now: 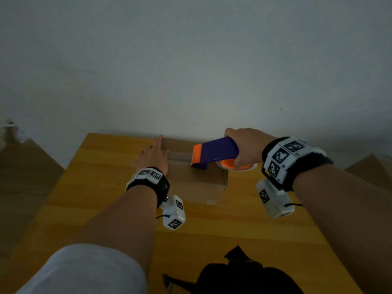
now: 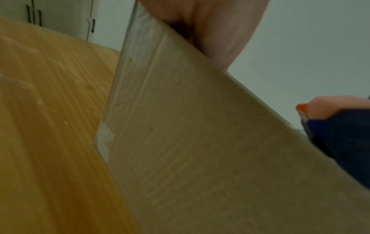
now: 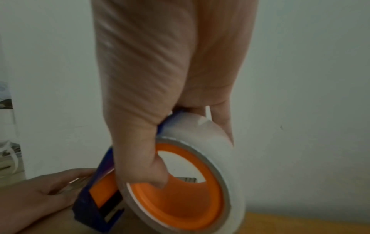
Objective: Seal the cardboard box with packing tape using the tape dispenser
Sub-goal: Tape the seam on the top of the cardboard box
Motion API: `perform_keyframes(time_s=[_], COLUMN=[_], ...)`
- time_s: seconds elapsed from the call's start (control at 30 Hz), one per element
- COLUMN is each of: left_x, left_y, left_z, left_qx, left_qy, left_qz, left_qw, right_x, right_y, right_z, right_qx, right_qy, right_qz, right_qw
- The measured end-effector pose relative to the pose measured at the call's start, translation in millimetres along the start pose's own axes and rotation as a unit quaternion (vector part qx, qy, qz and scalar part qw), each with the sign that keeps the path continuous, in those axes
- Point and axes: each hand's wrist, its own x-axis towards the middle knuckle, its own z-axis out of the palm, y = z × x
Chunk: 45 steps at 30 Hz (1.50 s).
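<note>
A brown cardboard box point(image 1: 197, 183) sits on the yellow wooden table point(image 1: 95, 187) against the wall. My left hand point(image 1: 153, 157) lies flat on the box's top left part, fingers straight, pressing it down. My right hand point(image 1: 247, 146) grips the blue and orange tape dispenser point(image 1: 212, 153), whose front end rests on the box top. In the right wrist view my fingers curl round the dispenser point(image 3: 96, 197) and its white tape roll point(image 3: 210, 158) with an orange core. A strip of clear tape point(image 1: 178, 156) runs along the top between my left hand and the dispenser. The box side point(image 2: 200, 150) fills the left wrist view.
The pale wall point(image 1: 191, 71) stands right behind the box. A black bag point(image 1: 244, 276) lies at the table's near edge. Brown floor point(image 1: 25, 166) shows on both sides of the table. White cabinet doors point(image 2: 60, 19) appear beyond the table in the left wrist view.
</note>
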Motion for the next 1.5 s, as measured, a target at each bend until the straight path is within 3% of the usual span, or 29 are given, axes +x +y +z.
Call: perform_keyframes(time_s=[0.2, 0.43, 0.57, 0.93, 1.5], left_x=[14, 2, -2, 3, 6], left_y=[-14, 16, 25, 29, 29], left_z=[-13, 4, 12, 15, 14], left_qx=[0.022, 0.104, 0.093, 0.120, 0.114], left_qy=[0.025, 0.037, -0.010, -0.079, -0.093], left_qz=[-0.013, 0.121, 0.174, 0.154, 0.132], left_qw=[0.999, 0.986, 0.980, 0.978, 0.980], right_x=[16, 21, 18, 9, -18], right_y=[-17, -17, -6, 3, 31], right_z=[3, 2, 3, 4, 1], right_qx=[0.036, 0.067, 0.072, 0.041, 0.028], right_qy=[0.037, 0.031, 0.017, -0.009, -0.007], right_qz=[-0.012, 0.000, 0.017, -0.007, 0.008], right_qw=[0.999, 0.997, 0.997, 0.999, 1.000])
